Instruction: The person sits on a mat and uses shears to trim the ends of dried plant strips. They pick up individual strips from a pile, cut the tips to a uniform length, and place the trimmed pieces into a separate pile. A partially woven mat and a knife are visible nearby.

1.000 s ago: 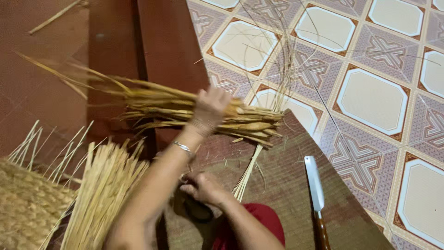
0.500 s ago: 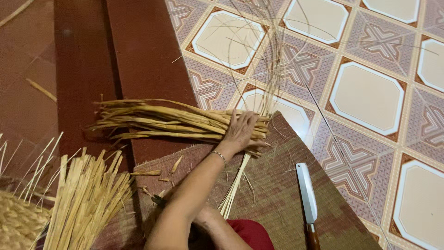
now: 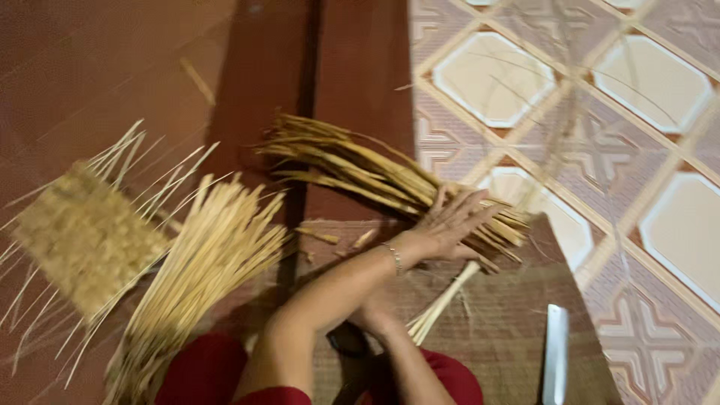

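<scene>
My left hand [image 3: 450, 225] reaches across from the lower left, a thin bracelet on its wrist. Its fingers are spread over a thick bundle of dried reed strips [image 3: 352, 169], gripping the bundle's right end. The bundle lies slanted across the dark red floor and the edge of a brown woven mat [image 3: 495, 330]. My right hand [image 3: 375, 315] is mostly hidden under the left forearm, beside a thin bunch of pale stalks [image 3: 442, 300] and a dark object [image 3: 346, 341]. Whether it holds anything is hidden.
A fan of loose straw stalks [image 3: 202, 262] lies at lower left, next to a partly woven straw panel [image 3: 82, 240] with free ends sticking out. A knife with a pale blade [image 3: 556, 352] rests on the mat at lower right. Patterned floor tiles [image 3: 660, 217] fill the right.
The view has swung to the right and tilted. My left hand has brought the reed bundle down and to the right, from held above the floor to lying at the mat's edge.
</scene>
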